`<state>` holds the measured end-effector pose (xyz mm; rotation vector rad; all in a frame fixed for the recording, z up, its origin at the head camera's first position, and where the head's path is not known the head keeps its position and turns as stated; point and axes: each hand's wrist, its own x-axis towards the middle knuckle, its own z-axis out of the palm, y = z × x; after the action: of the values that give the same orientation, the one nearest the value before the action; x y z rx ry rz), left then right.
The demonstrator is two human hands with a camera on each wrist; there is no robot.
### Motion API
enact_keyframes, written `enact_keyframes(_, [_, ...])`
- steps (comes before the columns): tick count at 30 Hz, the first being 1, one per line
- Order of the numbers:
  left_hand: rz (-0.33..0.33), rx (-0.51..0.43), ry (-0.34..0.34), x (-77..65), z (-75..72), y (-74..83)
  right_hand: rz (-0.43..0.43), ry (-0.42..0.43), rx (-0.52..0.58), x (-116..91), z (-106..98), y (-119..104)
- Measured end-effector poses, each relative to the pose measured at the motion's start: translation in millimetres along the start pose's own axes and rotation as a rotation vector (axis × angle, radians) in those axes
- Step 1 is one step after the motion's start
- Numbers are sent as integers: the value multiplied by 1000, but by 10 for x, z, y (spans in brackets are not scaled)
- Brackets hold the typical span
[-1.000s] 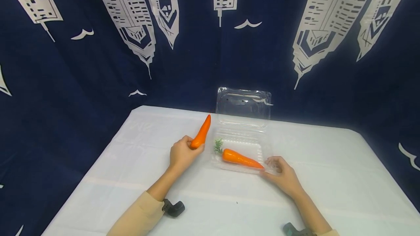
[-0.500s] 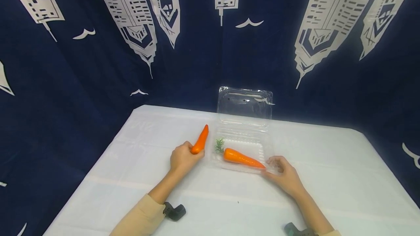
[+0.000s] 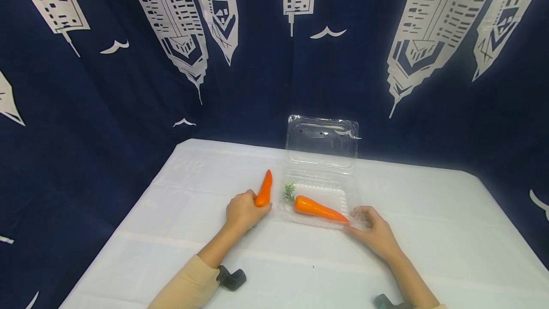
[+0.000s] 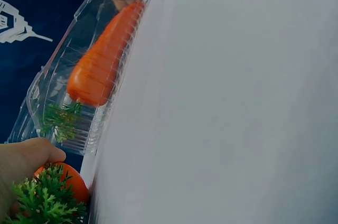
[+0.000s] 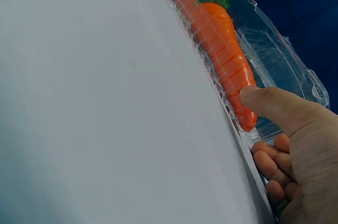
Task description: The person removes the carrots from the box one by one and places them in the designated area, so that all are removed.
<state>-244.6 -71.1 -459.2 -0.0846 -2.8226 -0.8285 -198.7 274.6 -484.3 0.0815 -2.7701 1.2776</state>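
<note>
The left hand [image 3: 246, 211] grips a carrot [image 3: 264, 190] by its thick end, thumb and fingers curled round it, tip toward one o'clock and leafy top [image 4: 50, 197] poking out behind the hand. Whether this carrot touches the worktop [image 3: 300, 261] cannot be told. Just beside it, at three o'clock, sits a clear plastic box [image 3: 317, 190]. The right hand [image 3: 375, 232] pinches the box's corner at four o'clock – thumb on the near side, fingers at the right. Inside the box lies a second carrot [image 3: 317, 208] on a slant, its greens [image 3: 289, 191] toward ten o'clock, its tip toward four, close to the right thumb. The box's lid [image 3: 322, 138] stands raised at twelve o'clock. Beyond the white worktop hangs a dark blue cloth [image 3: 253, 94] – white towers printed on it, spires pointing to about six o'clock.
</note>
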Motion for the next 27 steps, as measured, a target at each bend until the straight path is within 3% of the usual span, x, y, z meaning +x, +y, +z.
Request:
enact_keyframes(17, [38,39,12,-30,-74,43,-28,12,8,-7,16,4])
enact_keyframes(27, [99,51,105,23,-230,121,-34,15,6,-1,7,-1])
